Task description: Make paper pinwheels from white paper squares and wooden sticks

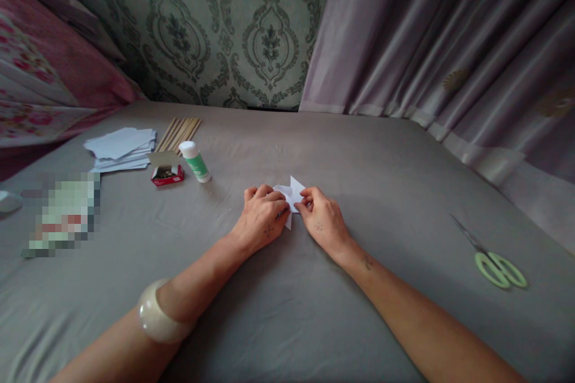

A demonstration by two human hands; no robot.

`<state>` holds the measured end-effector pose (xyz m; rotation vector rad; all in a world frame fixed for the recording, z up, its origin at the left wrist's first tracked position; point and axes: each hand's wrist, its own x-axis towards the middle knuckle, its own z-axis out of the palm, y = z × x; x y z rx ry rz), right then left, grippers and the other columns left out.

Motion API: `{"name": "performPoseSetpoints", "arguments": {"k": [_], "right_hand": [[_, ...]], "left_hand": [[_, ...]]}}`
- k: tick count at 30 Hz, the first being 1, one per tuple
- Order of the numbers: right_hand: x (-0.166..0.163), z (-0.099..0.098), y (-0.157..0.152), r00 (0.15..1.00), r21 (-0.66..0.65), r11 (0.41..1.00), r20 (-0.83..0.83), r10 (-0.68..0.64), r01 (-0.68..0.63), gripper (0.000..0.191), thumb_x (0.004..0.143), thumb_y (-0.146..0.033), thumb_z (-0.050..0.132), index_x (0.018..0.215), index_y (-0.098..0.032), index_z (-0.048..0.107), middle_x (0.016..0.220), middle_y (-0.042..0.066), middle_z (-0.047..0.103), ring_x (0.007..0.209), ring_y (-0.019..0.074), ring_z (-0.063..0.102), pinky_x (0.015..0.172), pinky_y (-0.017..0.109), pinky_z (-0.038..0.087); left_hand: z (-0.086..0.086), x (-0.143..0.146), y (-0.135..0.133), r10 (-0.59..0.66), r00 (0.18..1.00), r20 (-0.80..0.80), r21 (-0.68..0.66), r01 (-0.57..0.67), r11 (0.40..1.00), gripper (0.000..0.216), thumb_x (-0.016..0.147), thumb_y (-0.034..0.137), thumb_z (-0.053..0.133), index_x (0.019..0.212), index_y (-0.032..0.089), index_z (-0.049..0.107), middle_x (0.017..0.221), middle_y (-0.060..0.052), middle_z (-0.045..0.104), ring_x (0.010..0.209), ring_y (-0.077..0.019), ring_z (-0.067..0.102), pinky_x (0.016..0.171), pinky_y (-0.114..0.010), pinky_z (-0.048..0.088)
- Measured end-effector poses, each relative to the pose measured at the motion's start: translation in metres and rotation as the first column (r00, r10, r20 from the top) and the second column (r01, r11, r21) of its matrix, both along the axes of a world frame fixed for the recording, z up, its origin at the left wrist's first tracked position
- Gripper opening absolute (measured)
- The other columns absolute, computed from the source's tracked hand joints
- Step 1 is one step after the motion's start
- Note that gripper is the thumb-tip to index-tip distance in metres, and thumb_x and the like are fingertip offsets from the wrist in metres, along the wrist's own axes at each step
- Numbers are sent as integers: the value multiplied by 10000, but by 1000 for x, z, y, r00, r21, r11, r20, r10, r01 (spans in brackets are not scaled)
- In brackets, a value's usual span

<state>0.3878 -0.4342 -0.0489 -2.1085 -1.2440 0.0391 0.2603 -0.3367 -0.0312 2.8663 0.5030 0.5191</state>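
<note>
A small folded piece of white paper [293, 192] with pointed corners, shaped like a pinwheel, lies between my two hands at the middle of the cloth-covered surface. My left hand [264, 215] is closed on its left side, the fingers curled over it and partly hiding it. On the right edge, the thumb and fingertips of my right hand [324, 215] pinch the paper. One corner sticks up between the hands, and another points down toward me below my left fingers.
A glue stick [196, 163], an open red box [168, 176] of small metal pieces, wooden sticks [178, 134] and a stack of white paper [121, 148] lie at the back left. Nearer is a blurred packet [65, 212]. Green-handled scissors [499, 268] rest at the right.
</note>
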Motion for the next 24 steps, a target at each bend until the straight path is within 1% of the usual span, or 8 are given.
{"name": "performPoseSetpoints", "arguments": {"k": [4,9,15,24], "right_hand": [[0,2,1,1000,9,1000,-16,-11,11,190,775,-180,643,958,-174,592,840,81,712,748,211,680,687,311,495],[3,3,3,997,-7,1000,-75,-12,12,195,768,-185,657,953,-165,600,813,73,713,743,200,681,697,296,495],[8,3,6,988,-41,999,-155,-20,14,210,749,-189,676,948,-179,607,786,49,716,715,175,677,681,269,489],[10,4,7,984,-55,998,-179,-20,10,202,733,-184,682,922,-180,611,764,36,713,709,166,672,664,257,489]], "left_hand": [[-1,0,0,-3,1000,9,8,3,1000,189,861,256,525,868,234,713,917,-40,710,926,-229,525,839,-410,289],[-3,0,1,-9,1000,16,23,9,1000,189,847,236,548,938,253,713,930,-32,708,940,-234,522,833,-413,290],[-2,0,0,-17,1000,7,25,17,1000,205,879,272,526,917,273,728,913,-27,704,931,-229,520,829,-415,291],[-2,0,0,-29,999,25,39,28,999,200,867,257,540,887,287,737,930,-31,700,921,-226,511,819,-417,291]]}}
